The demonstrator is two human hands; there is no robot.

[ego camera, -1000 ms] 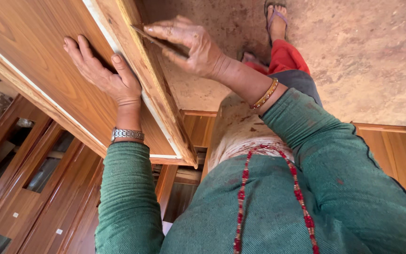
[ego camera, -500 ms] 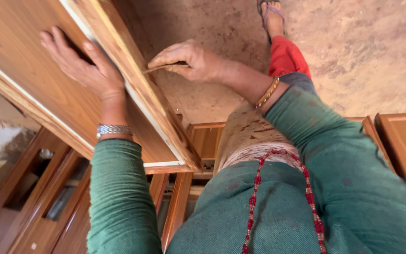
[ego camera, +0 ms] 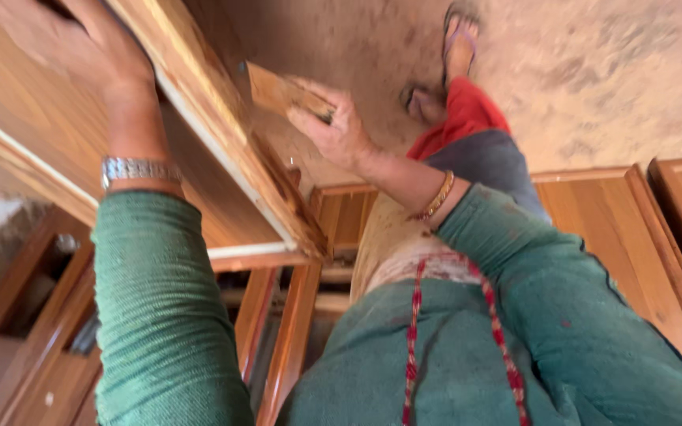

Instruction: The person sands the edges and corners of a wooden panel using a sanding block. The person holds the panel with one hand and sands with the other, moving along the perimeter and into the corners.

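Gripping sandpaper (ego camera: pixel 284 92) beside door panel (ego camera: pixel 215 150)

My left hand (ego camera: pixel 80 43) is raised high at the upper left, palm pressed flat, fingers spread, green sleeve ending below the wrist. My right hand (ego camera: pixel 333 126) reaches forward from a bent elbow, fingers pinched closed, wrist cocked back.

No packages, labels, signs or screens show anywhere in view.

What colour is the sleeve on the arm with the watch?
Green, a knitted sleeve on the left arm, seen clearly in the head view.
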